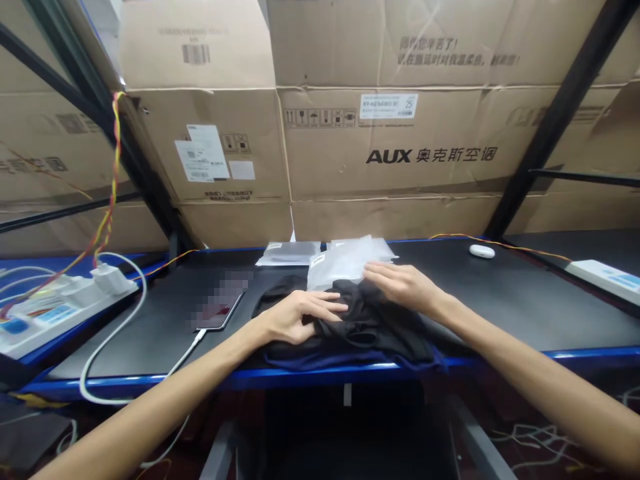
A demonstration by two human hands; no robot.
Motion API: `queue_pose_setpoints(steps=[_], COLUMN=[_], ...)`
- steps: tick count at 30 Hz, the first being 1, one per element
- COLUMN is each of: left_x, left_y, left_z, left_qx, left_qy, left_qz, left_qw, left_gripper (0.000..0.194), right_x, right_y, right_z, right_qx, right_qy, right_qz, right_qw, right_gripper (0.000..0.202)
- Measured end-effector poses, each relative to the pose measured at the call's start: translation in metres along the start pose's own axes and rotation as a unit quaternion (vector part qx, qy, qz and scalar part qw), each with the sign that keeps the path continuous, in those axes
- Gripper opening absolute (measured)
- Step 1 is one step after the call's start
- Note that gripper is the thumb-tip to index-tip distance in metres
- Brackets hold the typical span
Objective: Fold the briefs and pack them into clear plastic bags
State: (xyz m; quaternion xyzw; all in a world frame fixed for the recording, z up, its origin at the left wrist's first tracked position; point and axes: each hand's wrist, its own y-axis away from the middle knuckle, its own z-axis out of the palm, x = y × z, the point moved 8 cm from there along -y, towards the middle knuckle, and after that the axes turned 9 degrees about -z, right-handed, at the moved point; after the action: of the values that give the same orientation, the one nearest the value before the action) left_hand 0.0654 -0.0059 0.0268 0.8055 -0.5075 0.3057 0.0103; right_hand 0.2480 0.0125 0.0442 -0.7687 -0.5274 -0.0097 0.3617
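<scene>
Black cloth (365, 339), rumpled, lies at the table's front edge, with a dark blue part hanging at its border. My left hand (303, 315) rests on its left side, fingers stretched out over the folds. At the cloth's upper right is my right hand (403, 285), palm down with straight fingers; its fingertips reach the edge of a frosted plastic bag (336, 263). That bag lies partly on the back of the cloth. Behind it are another flat plastic bag (287, 253) on the left and one more (387, 249) on the right. The undersides of both hands are hidden.
On the black tabletop (165, 313), a phone (223, 312) with a white cable lies left of the cloth. A white earbud case (482, 251) sits at the back right. Power strips (65, 307) are at both sides. Cardboard boxes (400, 180) stand behind the black metal frame.
</scene>
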Motion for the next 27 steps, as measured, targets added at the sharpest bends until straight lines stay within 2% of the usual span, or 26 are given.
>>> queue_pose_setpoints(steps=[3, 7, 9, 11, 15, 21, 24, 27], left_x=[0.001, 0.002, 0.003, 0.004, 0.007, 0.000, -0.007, -0.010], left_y=[0.000, 0.000, 0.000, 0.001, 0.002, -0.003, -0.004, -0.008], left_z=[0.000, -0.001, -0.001, -0.001, -0.001, -0.002, -0.001, -0.008], left_qx=[0.001, 0.002, -0.001, -0.004, -0.007, -0.003, -0.014, 0.014], left_qy=[-0.001, 0.003, 0.002, 0.001, -0.001, -0.064, -0.090, -0.112], left_qz=[-0.002, -0.003, -0.005, -0.006, -0.004, -0.036, -0.065, -0.087], left_qw=[1.000, 1.000, 1.000, 1.000, 1.000, 0.997, 0.994, 0.990], left_gripper=[0.054, 0.055, 0.057, 0.057, 0.060, 0.083, 0.079, 0.068], right_x=[0.034, 0.091, 0.113, 0.124, 0.127, 0.122, 0.118, 0.101], right_y=[0.001, 0.022, 0.037, 0.049, 0.062, 0.064, 0.058, 0.048], right_z=[0.006, 0.020, 0.033, 0.042, 0.051, 0.056, 0.046, 0.028], right_qx=[0.006, 0.040, 0.025, 0.003, -0.029, -0.064, -0.043, -0.002], right_qy=[-0.009, -0.075, -0.103, -0.115, -0.122, -0.144, -0.146, -0.157], right_qz=[0.045, 0.199, 0.276, 0.317, 0.335, 0.342, 0.339, 0.286], right_qw=[0.999, 0.976, 0.955, 0.941, 0.934, 0.926, 0.928, 0.945], right_gripper=[0.035, 0.029, 0.027, 0.026, 0.027, 0.033, 0.035, 0.032])
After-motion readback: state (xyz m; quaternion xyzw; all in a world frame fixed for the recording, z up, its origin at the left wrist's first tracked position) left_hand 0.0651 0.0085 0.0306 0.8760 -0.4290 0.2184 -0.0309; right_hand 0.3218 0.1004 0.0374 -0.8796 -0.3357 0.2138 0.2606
